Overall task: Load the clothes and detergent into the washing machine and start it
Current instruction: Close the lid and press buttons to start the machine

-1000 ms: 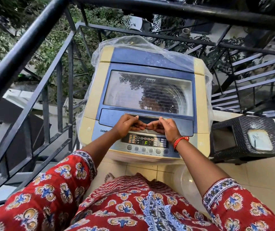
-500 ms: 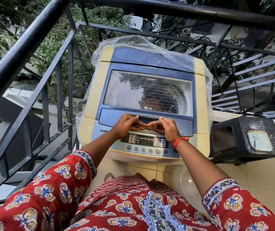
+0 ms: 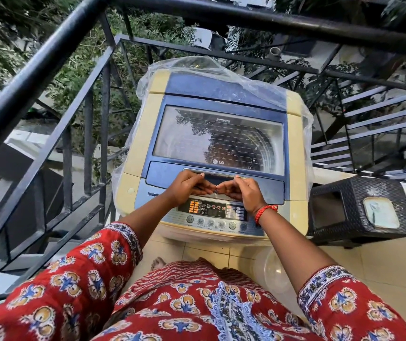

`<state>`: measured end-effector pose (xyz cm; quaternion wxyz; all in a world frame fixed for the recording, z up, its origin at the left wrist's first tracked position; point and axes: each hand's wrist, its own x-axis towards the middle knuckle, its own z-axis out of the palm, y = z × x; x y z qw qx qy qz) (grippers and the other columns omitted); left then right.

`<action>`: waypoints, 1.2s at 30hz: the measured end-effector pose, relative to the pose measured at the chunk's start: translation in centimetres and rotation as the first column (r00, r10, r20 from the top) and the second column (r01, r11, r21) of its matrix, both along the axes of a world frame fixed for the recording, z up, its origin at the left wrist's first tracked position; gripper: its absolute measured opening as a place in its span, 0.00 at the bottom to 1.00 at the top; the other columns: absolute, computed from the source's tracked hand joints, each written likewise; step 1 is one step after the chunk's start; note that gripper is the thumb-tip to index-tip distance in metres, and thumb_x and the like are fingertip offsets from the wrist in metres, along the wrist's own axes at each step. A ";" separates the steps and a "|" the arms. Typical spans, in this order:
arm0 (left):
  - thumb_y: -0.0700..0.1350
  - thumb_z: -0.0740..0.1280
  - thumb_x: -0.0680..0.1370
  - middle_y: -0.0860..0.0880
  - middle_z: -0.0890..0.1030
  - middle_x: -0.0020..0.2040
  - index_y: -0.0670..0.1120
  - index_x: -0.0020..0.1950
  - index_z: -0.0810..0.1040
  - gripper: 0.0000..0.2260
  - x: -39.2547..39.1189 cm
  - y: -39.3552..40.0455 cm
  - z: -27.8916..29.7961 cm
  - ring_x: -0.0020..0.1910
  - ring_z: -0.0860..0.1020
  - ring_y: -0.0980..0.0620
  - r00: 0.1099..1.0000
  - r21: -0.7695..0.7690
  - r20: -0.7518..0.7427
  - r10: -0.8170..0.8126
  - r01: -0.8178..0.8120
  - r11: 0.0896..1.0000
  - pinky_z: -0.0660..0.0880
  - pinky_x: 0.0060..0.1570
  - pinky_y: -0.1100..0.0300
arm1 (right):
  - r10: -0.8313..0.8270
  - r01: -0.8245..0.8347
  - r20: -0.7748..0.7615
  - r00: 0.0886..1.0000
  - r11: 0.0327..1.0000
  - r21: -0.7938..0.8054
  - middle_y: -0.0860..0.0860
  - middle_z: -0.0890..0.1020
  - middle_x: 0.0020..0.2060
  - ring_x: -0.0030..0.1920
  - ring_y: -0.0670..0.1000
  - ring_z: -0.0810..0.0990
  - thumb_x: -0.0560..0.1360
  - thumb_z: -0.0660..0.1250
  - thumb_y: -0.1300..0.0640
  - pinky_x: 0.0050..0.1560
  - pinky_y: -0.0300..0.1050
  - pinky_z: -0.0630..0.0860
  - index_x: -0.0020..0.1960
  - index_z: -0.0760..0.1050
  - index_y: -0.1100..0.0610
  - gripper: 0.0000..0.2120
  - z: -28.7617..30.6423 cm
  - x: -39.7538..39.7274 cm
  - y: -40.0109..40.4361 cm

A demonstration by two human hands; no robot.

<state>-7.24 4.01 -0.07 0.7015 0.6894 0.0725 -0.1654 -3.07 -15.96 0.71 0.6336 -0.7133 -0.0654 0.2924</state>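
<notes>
A cream and blue top-loading washing machine (image 3: 142, 134) stands in front of me with its glass lid (image 3: 221, 136) down. A clear plastic cover (image 3: 197, 70) is pushed back over its rear. My left hand (image 3: 188, 187) and my right hand (image 3: 245, 193) sit side by side at the lid handle (image 3: 220, 178). Their fingers are curled at the lid's front edge, thumbs up by the handle recess, fingertips nearly meeting. The control panel (image 3: 215, 214) lies just below my wrists. Reflections on the glass hide the drum's contents. No detergent is in view.
A black metal railing (image 3: 49, 70) runs close along the left and behind the machine. A dark woven stool (image 3: 359, 212) stands to the machine's right. A clear plastic tub (image 3: 277, 271) sits on the tiled floor by my right leg.
The green character on the panel's display has gone out. Both hands stay at the lid handle with hardly any movement.
</notes>
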 end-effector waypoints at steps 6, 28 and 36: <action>0.41 0.53 0.83 0.43 0.85 0.45 0.30 0.51 0.80 0.19 0.0 0.0 0.0 0.45 0.84 0.46 1.000 0.010 0.003 0.008 -0.008 1.000 0.81 0.48 0.57 | 0.007 -0.007 -0.004 1.000 1.000 0.001 0.59 0.86 0.44 0.48 0.55 0.85 0.84 0.49 0.57 0.56 0.49 0.77 0.48 0.82 0.66 0.25 0.2 0.0 0.1; 0.40 0.53 0.83 0.40 0.84 0.46 0.31 0.51 0.80 0.19 0.0 0.0 0.0 0.46 0.84 0.45 1.000 0.019 0.013 0.002 -0.002 1.000 0.81 0.49 0.56 | 0.025 -0.025 0.003 1.000 1.000 0.001 0.60 0.86 0.44 0.49 0.56 0.85 0.84 0.48 0.56 0.56 0.50 0.78 0.48 0.82 0.66 0.25 -0.3 0.1 -0.1; 0.40 0.52 0.83 0.48 0.86 0.41 0.31 0.51 0.80 0.19 0.0 -0.1 0.1 0.44 0.84 0.48 1.000 -0.015 -0.005 0.008 -0.008 1.000 0.80 0.45 0.60 | 0.020 -0.020 0.021 1.000 1.000 0.010 0.61 0.85 0.44 0.48 0.55 0.85 0.84 0.48 0.56 0.48 0.38 0.78 0.49 0.82 0.68 0.26 -0.2 0.1 -0.2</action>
